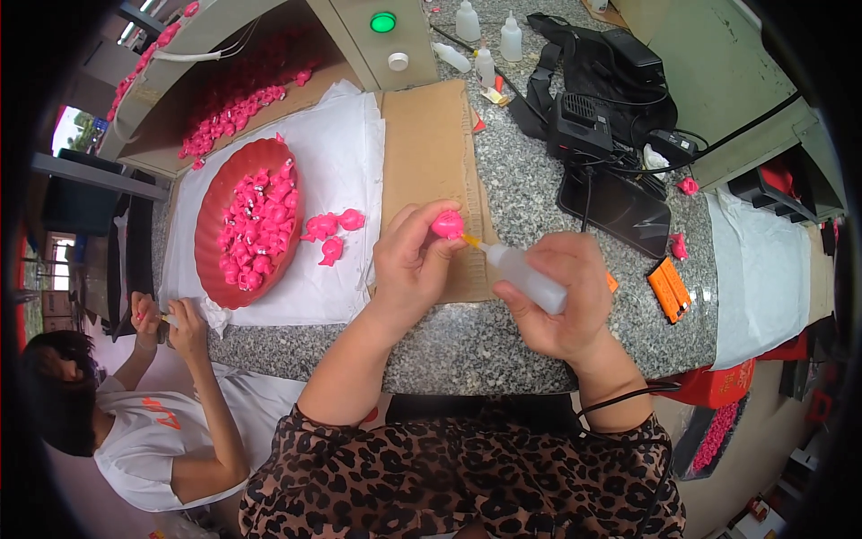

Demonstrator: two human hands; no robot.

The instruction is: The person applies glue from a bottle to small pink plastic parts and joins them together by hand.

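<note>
Between the thumb and fingers of my left hand (409, 260) is a small pink plastic figure (447, 225), held above the cardboard sheet. My right hand (567, 292) grips a translucent squeeze bottle (530, 277), tilted so its yellow nozzle tip meets or nearly meets the figure's lower right side. To the left, a red scalloped bowl (208, 229) is heaped with many such pink figures (260, 225). A few loose pink figures (332, 226) lie on the white paper just right of the bowl.
Under my hands lies a cardboard sheet (426, 144) on the speckled stone table (485, 350). Squeeze bottles (511, 38), a black strap bag (628, 72), a phone (620, 211) and orange battery packs (669, 290) lie beyond and right. A co-worker (171, 422) works at the left. A machine with a green light (382, 22) stands behind.
</note>
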